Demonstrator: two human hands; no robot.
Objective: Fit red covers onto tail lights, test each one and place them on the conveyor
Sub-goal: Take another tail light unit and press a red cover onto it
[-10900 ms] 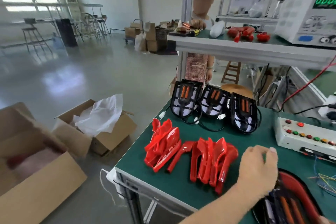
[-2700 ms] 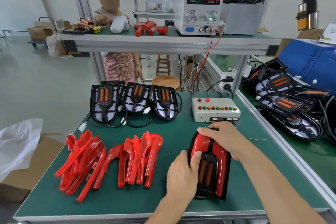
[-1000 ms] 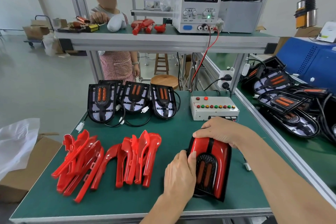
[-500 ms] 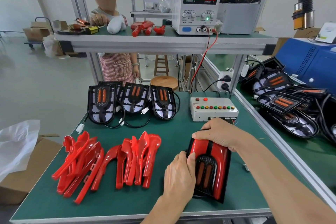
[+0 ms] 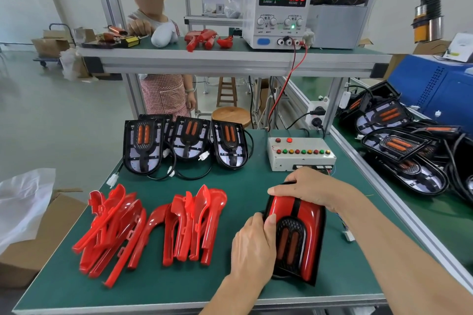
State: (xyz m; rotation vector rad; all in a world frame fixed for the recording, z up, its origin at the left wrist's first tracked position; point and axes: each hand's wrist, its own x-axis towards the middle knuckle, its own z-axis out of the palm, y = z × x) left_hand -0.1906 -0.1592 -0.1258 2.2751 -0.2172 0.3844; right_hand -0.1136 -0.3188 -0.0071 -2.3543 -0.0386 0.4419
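Observation:
A tail light (image 5: 297, 235) with a red cover fitted lies flat on the green bench (image 5: 230, 286) in front of me. My left hand (image 5: 252, 248) grips its left edge, thumb on the red cover. My right hand (image 5: 311, 189) curls over its far rounded end. Two heaps of loose red covers (image 5: 112, 233) (image 5: 194, 225) lie to the left. Three uncovered black tail lights (image 5: 143, 148) (image 5: 189, 139) (image 5: 229, 146) with cables stand at the back.
A white test box (image 5: 300, 155) with coloured buttons sits behind my right hand. A power supply (image 5: 277, 11) on the upper shelf reads 0.000 and 12.00. More black tail lights (image 5: 399, 151) lie on the conveyor at right. A person stands beyond the bench. Cardboard boxes sit on the floor at left.
Both hands stay on the covered tail light; my left thumb has shifted slightly up its left edge. The light itself has barely moved.

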